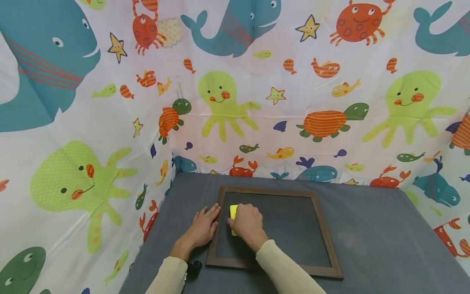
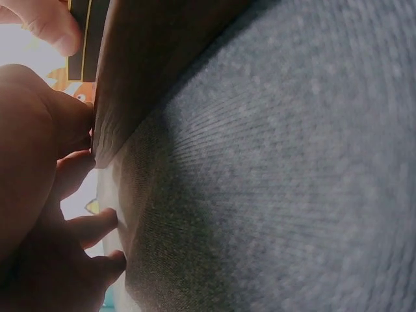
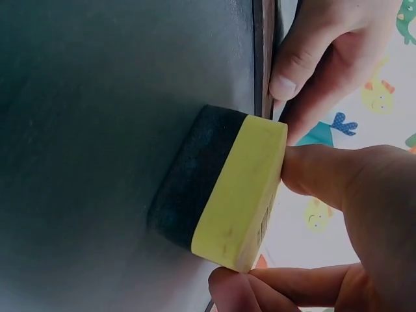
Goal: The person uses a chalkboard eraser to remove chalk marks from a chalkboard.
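Observation:
A chalkboard (image 1: 290,228) with a brown wooden frame (image 1: 271,191) lies flat on the grey-covered table. My right hand (image 1: 249,224) grips a block-shaped chalkboard eraser (image 3: 221,188), yellow on top and black below, between thumb and fingers. Its dark felt side faces the board's left part, close against the surface in the right wrist view. My left hand (image 1: 202,226) rests at the frame's left side, its fingers extended and the fingertips right at the wood. From the left wrist view, that hand (image 2: 32,175) shows beside the frame's outer edge. No writing shows on the board.
Grey cloth (image 1: 378,237) covers the table around the board. A white curtain (image 1: 242,122) printed with sea animals stands behind and at both sides. Beside the left wrist is a small black object (image 1: 194,268).

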A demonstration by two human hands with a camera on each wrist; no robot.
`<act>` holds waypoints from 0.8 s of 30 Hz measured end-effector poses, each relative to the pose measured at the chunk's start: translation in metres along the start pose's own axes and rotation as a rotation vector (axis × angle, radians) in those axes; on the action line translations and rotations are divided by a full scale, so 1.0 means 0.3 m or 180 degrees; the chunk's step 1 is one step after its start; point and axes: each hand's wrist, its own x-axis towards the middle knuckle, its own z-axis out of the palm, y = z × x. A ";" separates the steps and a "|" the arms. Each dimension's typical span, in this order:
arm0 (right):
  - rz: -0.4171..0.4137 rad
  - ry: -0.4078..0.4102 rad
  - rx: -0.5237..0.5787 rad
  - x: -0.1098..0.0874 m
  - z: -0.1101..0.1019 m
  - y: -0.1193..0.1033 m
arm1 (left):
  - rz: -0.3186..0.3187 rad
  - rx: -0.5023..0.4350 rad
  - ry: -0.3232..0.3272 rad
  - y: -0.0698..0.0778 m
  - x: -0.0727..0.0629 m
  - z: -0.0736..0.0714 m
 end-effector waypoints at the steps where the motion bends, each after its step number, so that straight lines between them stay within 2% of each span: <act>1: -0.0001 -0.0014 0.0027 0.000 0.000 0.003 | 0.0000 0.0020 -0.0005 0.000 0.001 0.001; 6: 0.0045 -0.0067 0.0071 -0.002 -0.010 0.028 | -0.0005 0.0047 -0.0067 0.007 0.001 0.000; 13: 0.0187 -0.0080 0.0060 -0.006 -0.046 0.102 | 0.0041 -0.0003 -0.0035 0.013 -0.008 -0.008; 24: 0.0529 -0.0085 0.0073 -0.029 -0.115 0.310 | 0.0059 0.0000 -0.0022 0.009 -0.008 -0.010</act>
